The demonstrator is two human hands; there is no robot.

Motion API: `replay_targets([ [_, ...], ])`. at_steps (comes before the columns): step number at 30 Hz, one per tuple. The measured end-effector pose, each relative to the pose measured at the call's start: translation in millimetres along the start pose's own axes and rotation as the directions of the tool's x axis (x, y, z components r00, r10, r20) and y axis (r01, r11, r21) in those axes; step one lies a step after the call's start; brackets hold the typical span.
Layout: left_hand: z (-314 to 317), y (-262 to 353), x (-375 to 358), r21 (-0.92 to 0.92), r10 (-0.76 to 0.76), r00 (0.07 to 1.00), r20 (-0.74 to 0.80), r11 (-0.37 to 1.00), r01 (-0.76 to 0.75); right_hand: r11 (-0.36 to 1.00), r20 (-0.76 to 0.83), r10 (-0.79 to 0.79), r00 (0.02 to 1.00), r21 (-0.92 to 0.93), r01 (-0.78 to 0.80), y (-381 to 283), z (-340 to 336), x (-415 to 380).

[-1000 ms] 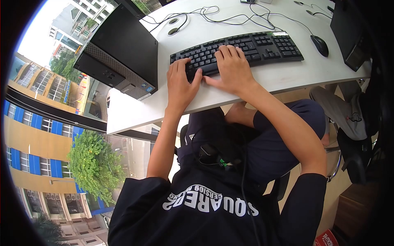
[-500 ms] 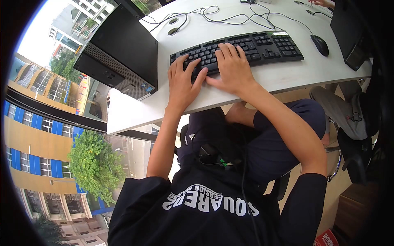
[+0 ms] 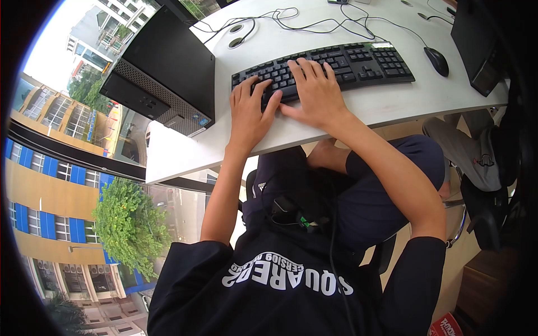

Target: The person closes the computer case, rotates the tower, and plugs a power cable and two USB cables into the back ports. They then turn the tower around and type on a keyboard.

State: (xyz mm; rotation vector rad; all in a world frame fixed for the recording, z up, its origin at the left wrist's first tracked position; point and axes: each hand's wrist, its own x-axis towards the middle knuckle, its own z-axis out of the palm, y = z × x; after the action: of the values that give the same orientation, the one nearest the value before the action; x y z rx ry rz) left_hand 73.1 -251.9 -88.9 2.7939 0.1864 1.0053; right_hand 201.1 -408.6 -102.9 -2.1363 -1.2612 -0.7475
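A black keyboard [image 3: 370,66] lies on the white desk [image 3: 412,101], close to its front edge. Over its left end rests my left hand [image 3: 250,112], fingers apart on the keys and thumb by the front edge. My right hand [image 3: 320,98] spreads its fingers across the middle keys, its thumb pointing toward the left thumb. Neither hand holds anything. Some keys are hidden beneath the fingers. To the right of the keyboard sits a black wired mouse [image 3: 436,61], which no hand touches.
Left of the keyboard stands a black computer tower [image 3: 174,61], near a window. Another dark computer case [image 3: 476,50] is at the right. Black cables [image 3: 319,22] tangle along the back, by a round desk grommet [image 3: 236,42]. A grey garment [image 3: 465,151] hangs beside the desk.
My right fingers have shifted slightly left over the keys, while my left fingers have bent a little. Another person's hand at the top right has gone out of view.
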Motion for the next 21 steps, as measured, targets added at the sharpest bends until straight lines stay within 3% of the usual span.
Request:
replay_targets([
  [21, -3.8, 4.2, 1.4, -0.044, -0.004, 1.0, -0.008, 0.999, 0.004, 0.997, 0.026, -0.023, 0.999, -0.078, 0.025, -0.2, 0.8, -0.4],
])
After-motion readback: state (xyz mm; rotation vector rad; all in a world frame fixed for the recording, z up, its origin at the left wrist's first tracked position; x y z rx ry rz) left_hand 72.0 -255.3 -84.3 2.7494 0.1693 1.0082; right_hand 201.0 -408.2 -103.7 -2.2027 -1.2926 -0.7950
